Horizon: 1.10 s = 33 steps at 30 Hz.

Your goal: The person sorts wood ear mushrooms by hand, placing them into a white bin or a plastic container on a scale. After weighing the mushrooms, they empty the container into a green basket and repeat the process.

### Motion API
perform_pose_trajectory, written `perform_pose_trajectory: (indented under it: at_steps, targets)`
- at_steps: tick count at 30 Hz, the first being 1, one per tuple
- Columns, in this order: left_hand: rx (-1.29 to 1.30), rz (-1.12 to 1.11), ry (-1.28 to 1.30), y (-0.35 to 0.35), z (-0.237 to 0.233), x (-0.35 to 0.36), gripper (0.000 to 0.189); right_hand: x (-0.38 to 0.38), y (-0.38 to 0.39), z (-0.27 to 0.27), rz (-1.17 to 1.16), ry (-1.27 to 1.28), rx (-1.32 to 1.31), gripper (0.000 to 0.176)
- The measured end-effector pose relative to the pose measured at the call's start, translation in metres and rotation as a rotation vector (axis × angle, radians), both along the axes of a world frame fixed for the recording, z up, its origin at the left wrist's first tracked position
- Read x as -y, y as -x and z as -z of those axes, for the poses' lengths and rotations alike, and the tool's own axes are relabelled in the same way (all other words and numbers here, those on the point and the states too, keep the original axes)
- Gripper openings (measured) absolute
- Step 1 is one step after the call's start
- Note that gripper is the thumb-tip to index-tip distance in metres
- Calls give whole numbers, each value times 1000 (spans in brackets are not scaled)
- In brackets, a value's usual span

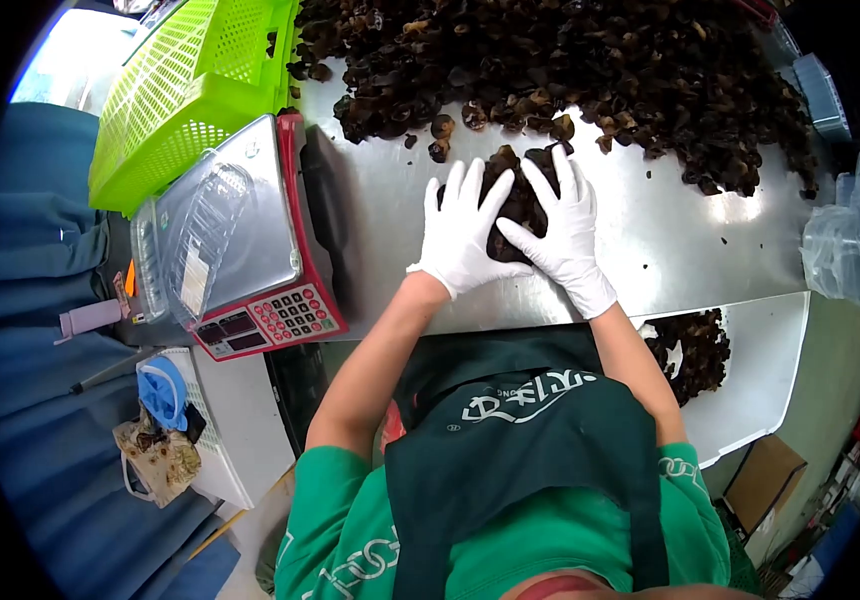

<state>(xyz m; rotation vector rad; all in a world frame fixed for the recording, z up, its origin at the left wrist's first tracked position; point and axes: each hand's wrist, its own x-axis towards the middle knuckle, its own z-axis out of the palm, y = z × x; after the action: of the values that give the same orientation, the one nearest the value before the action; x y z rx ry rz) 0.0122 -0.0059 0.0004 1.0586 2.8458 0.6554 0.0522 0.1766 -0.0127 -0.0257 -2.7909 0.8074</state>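
My left hand (471, 228), in a white glove, lies spread along the left side of a small heap of dark brown pieces (520, 208) that look like wood ear mushrooms. On the heap's right side rests my right hand (567, 227), gloved too, its fingers stretched out and apart. Both hands touch the heap on the steel table (390, 200), and the thumbs point toward each other at its near side. The palms and gloves cover part of the heap. Beyond the fingertips spreads a large pile of the same dark pieces (550, 60).
To the left stands a red digital scale (290, 315) with a clear plastic container (212, 235) on its plate. Behind it are green baskets (185, 110). Clear plastic containers (845, 240) sit at the right edge. Below the table edge is a white bin (765, 370) with more dark pieces.
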Motion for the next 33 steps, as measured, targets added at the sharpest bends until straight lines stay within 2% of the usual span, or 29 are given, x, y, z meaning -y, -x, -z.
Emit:
perform_pose_trajectory:
  at_steps: [3,6,8,11,14,16,20,23,29,33]
  targets:
    - [-21,17,-192,-22,5,3,100,5,-21,1,-71,24,-14,76]
    - [-70,-30,-241,-44,7,2,96,15,-43,-2,-101,-63,-80,70]
    - [-110,-43,-213,-39,8,-1,94,14,-36,-3,-82,-61,-131,60]
    - [-38,-59,-241,-19,5,-7,90,13,-9,-11,-49,-49,-152,51]
    - [-62,-67,-322,-20,12,-6,87,15,-10,-9,-32,1,-143,51]
    - [-23,-64,-377,-28,9,-6,85,19,-19,-8,-27,62,-158,50]
    - [45,-147,-398,-24,9,-15,79,22,-10,-8,61,427,-57,42]
    - [63,-150,-445,-16,8,-11,79,23,-1,-13,42,491,-11,37]
    - [6,-195,-511,-9,-14,8,77,36,15,-27,-26,527,-32,35]
    - [-161,-302,-459,20,-65,47,76,73,70,-80,-231,536,-132,36]
